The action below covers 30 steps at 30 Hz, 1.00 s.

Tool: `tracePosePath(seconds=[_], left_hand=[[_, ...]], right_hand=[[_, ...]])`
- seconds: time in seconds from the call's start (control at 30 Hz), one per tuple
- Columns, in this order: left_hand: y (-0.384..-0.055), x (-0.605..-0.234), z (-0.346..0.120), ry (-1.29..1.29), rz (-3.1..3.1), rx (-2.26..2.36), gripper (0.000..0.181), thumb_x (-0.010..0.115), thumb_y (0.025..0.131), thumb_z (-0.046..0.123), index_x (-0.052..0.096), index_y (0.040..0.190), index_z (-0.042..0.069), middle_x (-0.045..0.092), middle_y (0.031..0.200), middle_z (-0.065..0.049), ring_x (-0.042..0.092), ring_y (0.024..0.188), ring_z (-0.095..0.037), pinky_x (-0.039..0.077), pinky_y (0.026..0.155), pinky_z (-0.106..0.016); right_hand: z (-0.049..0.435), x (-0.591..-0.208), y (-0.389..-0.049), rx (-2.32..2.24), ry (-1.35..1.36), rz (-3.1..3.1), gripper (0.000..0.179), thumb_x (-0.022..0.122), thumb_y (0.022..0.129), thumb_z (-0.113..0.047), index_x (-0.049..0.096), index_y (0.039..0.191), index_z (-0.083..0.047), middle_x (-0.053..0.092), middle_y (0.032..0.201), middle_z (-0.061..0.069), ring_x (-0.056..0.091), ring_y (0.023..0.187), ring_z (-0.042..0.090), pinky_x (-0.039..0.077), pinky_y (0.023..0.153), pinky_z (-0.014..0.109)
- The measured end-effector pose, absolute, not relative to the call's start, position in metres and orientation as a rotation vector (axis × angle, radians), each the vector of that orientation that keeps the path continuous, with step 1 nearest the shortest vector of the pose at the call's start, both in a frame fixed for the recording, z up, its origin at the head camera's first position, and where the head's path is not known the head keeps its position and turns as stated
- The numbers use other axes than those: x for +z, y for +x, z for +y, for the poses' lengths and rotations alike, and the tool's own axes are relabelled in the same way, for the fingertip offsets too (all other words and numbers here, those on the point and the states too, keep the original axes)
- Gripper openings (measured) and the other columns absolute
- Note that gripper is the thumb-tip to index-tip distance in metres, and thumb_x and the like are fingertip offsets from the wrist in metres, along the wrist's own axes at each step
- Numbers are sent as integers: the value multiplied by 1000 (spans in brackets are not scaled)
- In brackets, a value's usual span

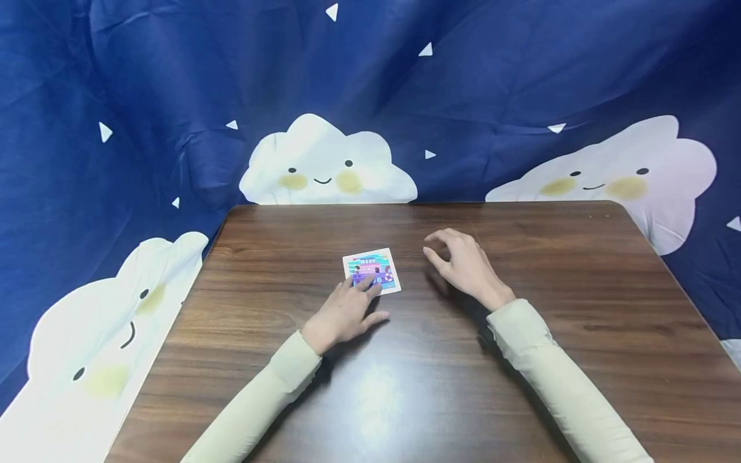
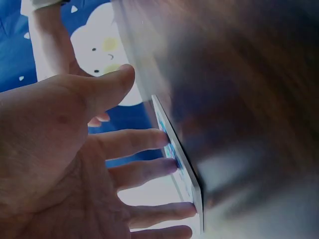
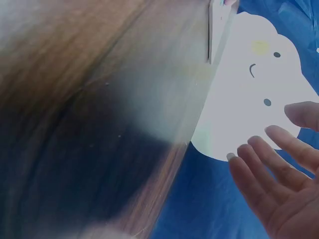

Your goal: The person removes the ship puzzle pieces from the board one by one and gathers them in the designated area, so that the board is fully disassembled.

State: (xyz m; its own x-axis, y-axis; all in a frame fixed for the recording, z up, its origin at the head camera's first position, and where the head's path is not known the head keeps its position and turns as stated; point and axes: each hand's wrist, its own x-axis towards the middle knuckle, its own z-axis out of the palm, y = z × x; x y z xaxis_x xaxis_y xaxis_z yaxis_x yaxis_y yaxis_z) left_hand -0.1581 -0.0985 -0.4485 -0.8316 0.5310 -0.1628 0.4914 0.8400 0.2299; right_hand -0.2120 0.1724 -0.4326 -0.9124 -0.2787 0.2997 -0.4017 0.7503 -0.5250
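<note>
A thin square board with a colourful printed picture and a white border (image 1: 393, 275) lies flat on the brown wooden table. My left hand (image 1: 345, 310) reaches over its near left part, and the straight fingertips rest on the printed face. The left wrist view shows the board (image 2: 174, 144) edge-on, with fingers (image 2: 142, 172) touching its surface and the thumb held apart. To the right of the board, my right hand (image 1: 466, 265) hovers above the table, holding nothing. Its fingers are relaxed and slightly bent, as the right wrist view of this hand (image 3: 284, 194) also shows.
The wooden table (image 1: 579, 276) spreads around both hands, with its far edge against a blue curtain (image 1: 463, 83). White smiling clouds (image 1: 324, 161) and small white triangles are printed on the cloth. Light glares on the tabletop near the front.
</note>
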Motion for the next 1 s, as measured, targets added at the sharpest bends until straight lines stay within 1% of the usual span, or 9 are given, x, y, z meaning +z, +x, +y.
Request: tracePosePath(seconds=[0.1,0.3,0.47,0.7,0.83,1.0], left_hand=[[-154,-449,-94,800,2782,253,69,55,104,56,48,157,12,38,168,-14,38,151,-52,34,124,-63],[-148,-448,-85,902,2787,188,67,55,103,55,50,156,14,40,168,-13,39,151,-50,37,123,-61],[-141,-448,-79,953,2771,153,68,55,103,56,48,157,15,39,168,-12,39,150,-52,39,121,-62],[-134,-447,-68,1050,2764,42,69,53,103,58,46,159,18,40,168,-11,42,149,-50,38,123,-58],[-130,-448,-61,1095,2760,-11,69,52,103,59,45,159,19,40,168,-9,44,148,-49,41,122,-57],[-124,-450,-54,1131,2760,-17,70,54,102,59,45,159,19,41,167,-8,46,147,-47,42,121,-56]], right_hand=[[173,-433,-213,925,563,-2755,27,65,102,-27,74,119,-8,76,118,11,77,99,28,62,84,47],[174,-433,-220,960,570,-2751,21,66,101,-21,75,113,-6,78,110,11,77,93,26,62,83,46],[173,-435,-224,992,618,-2770,21,66,101,-16,75,114,-3,78,109,13,76,94,27,62,84,47],[172,-436,-227,1109,650,-2794,19,68,100,-10,74,114,0,77,107,14,74,94,28,62,87,47],[169,-437,-226,1148,656,-2810,17,69,99,-8,74,114,-1,78,104,13,74,92,26,62,87,46],[160,-444,-225,1126,721,-2876,18,70,98,-8,75,114,-1,77,101,11,71,91,23,60,87,45]])
